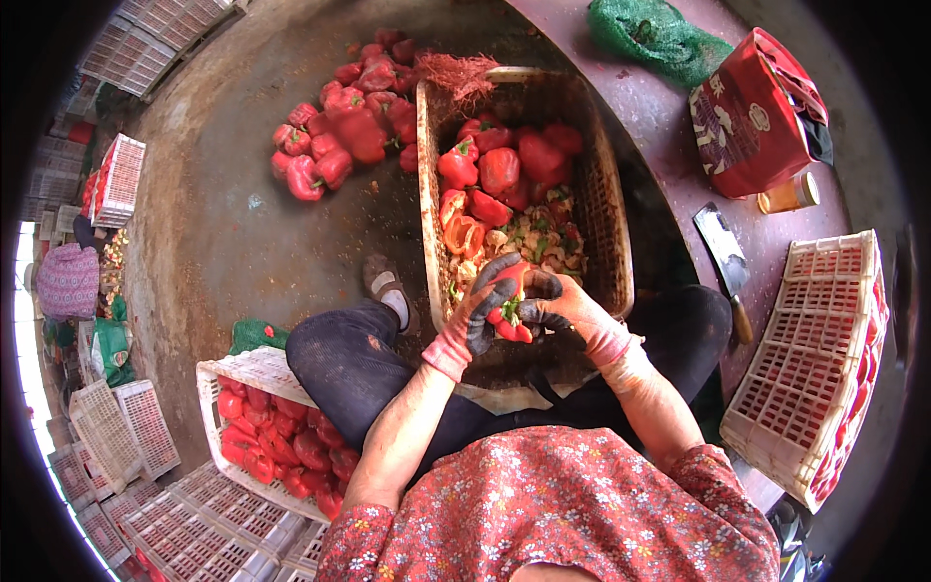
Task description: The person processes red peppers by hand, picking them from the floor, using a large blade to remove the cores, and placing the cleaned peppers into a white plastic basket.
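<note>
Between my two gloved hands is a red bell pepper point(513, 333) whose green stem and core face me. My left hand point(483, 309), in a pink glove with dark fingers, grips it from the left. From the other side my right hand point(571, 309), in a matching glove, has its fingers curled against it; they partly hide the pepper. Below them stands a stained plastic crate point(429, 218). Whole red peppers point(500, 169) fill its far part, and an opened pepper point(464, 235) lies nearer. Pale cores and green stems point(542, 236) are heaped beside that.
Loose red peppers point(349, 131) lie on the floor ahead. A white crate of peppers point(254, 356) stands left. The right-hand table point(640, 102) bears a cleaver point(724, 247), a jar point(789, 193), a red bag point(756, 116) and another crate point(800, 364). A person point(69, 280) is far left.
</note>
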Action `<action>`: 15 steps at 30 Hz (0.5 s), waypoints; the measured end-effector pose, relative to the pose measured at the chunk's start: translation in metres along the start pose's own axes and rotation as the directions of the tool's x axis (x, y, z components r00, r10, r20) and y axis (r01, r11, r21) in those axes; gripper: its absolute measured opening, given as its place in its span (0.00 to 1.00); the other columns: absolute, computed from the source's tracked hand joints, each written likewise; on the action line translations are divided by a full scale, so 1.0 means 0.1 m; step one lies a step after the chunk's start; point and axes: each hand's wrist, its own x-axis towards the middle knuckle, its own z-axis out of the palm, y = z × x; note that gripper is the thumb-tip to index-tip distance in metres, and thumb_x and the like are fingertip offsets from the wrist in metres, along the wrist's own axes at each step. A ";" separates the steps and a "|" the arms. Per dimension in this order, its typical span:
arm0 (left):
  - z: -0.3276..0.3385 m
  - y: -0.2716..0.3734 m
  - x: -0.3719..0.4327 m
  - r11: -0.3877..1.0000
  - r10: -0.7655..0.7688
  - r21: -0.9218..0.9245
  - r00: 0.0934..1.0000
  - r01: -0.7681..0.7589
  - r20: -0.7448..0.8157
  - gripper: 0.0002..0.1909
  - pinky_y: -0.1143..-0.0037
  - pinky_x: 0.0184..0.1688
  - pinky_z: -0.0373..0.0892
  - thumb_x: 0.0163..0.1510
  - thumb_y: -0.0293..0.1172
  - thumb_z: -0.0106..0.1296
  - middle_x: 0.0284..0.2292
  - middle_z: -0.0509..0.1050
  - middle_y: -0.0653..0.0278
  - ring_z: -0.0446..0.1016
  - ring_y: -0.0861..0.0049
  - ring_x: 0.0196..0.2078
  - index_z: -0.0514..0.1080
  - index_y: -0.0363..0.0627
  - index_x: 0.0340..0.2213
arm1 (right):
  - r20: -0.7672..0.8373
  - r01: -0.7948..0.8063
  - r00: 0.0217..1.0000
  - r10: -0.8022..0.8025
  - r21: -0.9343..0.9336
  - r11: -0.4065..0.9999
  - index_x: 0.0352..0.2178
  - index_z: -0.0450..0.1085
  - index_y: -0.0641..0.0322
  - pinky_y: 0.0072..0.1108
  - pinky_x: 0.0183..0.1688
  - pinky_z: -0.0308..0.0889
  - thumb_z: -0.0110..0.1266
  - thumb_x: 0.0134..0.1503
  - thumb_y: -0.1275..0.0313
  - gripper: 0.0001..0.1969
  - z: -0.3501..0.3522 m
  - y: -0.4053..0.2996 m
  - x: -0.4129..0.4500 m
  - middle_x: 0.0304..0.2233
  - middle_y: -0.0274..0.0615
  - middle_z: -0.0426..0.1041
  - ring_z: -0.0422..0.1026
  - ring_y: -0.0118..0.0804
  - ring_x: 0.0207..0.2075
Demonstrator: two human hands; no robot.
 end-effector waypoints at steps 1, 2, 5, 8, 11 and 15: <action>-0.01 -0.01 0.00 1.000 -0.006 0.004 1.000 0.006 -0.018 0.34 0.75 0.55 0.61 0.49 0.41 0.57 0.49 0.66 0.63 0.64 0.75 0.52 0.60 0.41 0.54 | -0.002 -0.015 1.000 0.015 0.000 1.000 0.40 0.69 0.63 0.13 0.32 0.66 0.59 0.51 0.74 0.14 0.02 -0.02 -0.01 0.31 0.28 0.70 0.68 0.18 0.30; -0.02 -0.02 0.00 1.000 -0.012 0.007 0.999 0.012 -0.036 0.33 0.75 0.55 0.61 0.50 0.41 0.56 0.49 0.65 0.63 0.64 0.76 0.52 0.60 0.41 0.54 | -0.002 -0.029 1.000 0.029 0.000 1.000 0.41 0.69 0.63 0.13 0.33 0.66 0.59 0.51 0.73 0.15 0.04 -0.03 -0.01 0.32 0.28 0.71 0.68 0.18 0.31; -0.12 -0.05 -0.01 0.996 0.024 0.092 0.999 -0.021 -0.031 0.32 0.74 0.56 0.61 0.53 0.41 0.54 0.52 0.64 0.64 0.63 0.76 0.54 0.58 0.42 0.56 | 0.041 -0.033 0.999 0.027 0.152 0.988 0.43 0.68 0.65 0.13 0.35 0.67 0.59 0.52 0.72 0.17 0.09 -0.03 -0.02 0.35 0.30 0.72 0.69 0.18 0.33; -0.02 -0.01 -0.07 0.998 -0.019 0.065 1.000 0.018 0.015 0.32 0.72 0.59 0.59 0.55 0.41 0.50 0.55 0.62 0.62 0.60 0.74 0.58 0.56 0.42 0.57 | 0.096 -0.066 0.994 0.044 0.233 0.970 0.45 0.67 0.66 0.13 0.36 0.67 0.59 0.52 0.73 0.19 0.04 0.08 -0.04 0.37 0.31 0.73 0.70 0.18 0.34; 0.03 -0.01 -0.13 0.999 -0.022 -0.029 1.000 0.022 0.016 0.32 0.73 0.59 0.58 0.55 0.42 0.50 0.55 0.62 0.63 0.59 0.74 0.58 0.56 0.41 0.57 | 0.107 -0.090 0.993 0.058 0.322 0.942 0.45 0.66 0.66 0.13 0.35 0.67 0.58 0.53 0.73 0.18 0.03 0.15 0.00 0.37 0.30 0.73 0.70 0.18 0.33; -0.14 -0.16 -0.10 0.998 -0.026 -0.052 0.998 0.023 -0.049 0.30 0.73 0.54 0.64 0.54 0.40 0.51 0.52 0.64 0.64 0.64 0.74 0.54 0.59 0.42 0.55 | 0.134 -0.084 0.990 0.042 0.321 0.943 0.48 0.65 0.66 0.13 0.35 0.67 0.58 0.53 0.72 0.21 0.09 0.13 0.04 0.37 0.30 0.72 0.70 0.18 0.33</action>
